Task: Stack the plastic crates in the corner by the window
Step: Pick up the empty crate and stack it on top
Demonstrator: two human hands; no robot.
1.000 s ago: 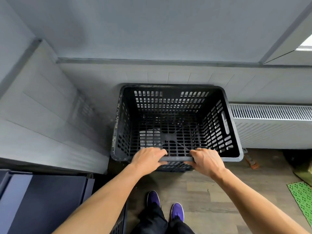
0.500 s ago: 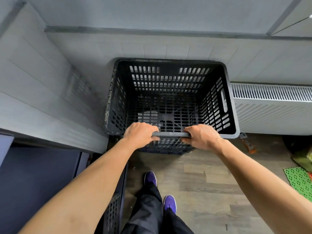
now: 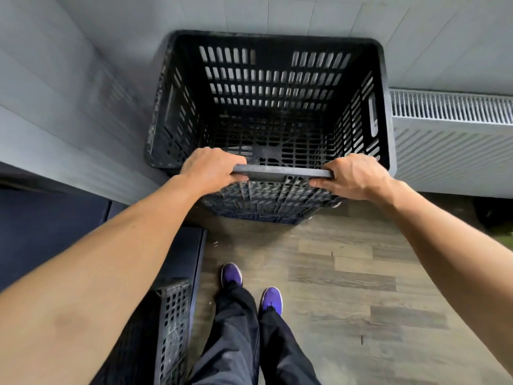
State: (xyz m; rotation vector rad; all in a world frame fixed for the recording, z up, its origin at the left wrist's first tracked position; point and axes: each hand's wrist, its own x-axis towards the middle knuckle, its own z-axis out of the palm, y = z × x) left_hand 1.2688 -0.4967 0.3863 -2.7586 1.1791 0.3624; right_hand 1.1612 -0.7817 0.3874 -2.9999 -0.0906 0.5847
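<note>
A black slotted plastic crate (image 3: pixel 266 87) stands in the corner, its far side against the grey wall and its left side near the side wall. It is empty inside. My left hand (image 3: pixel 211 169) and my right hand (image 3: pixel 352 176) both grip the crate's near rim (image 3: pixel 280 172), fingers curled over it. Below the rim more black lattice (image 3: pixel 263 204) shows, possibly a lower crate; I cannot tell. Another dark slotted crate (image 3: pixel 173 326) sits low at the bottom left, partly hidden by my left forearm.
A white radiator (image 3: pixel 449 140) runs along the wall just right of the crate. A dark blue piece of furniture (image 3: pixel 41 226) fills the left side. Wood-look floor (image 3: pixel 347 273) lies in front, with my purple shoes (image 3: pixel 251 287) on it.
The view has tilted down and come closer to the crate, which now fills more of the frame. Both hands have kept their grip on the near rim.
</note>
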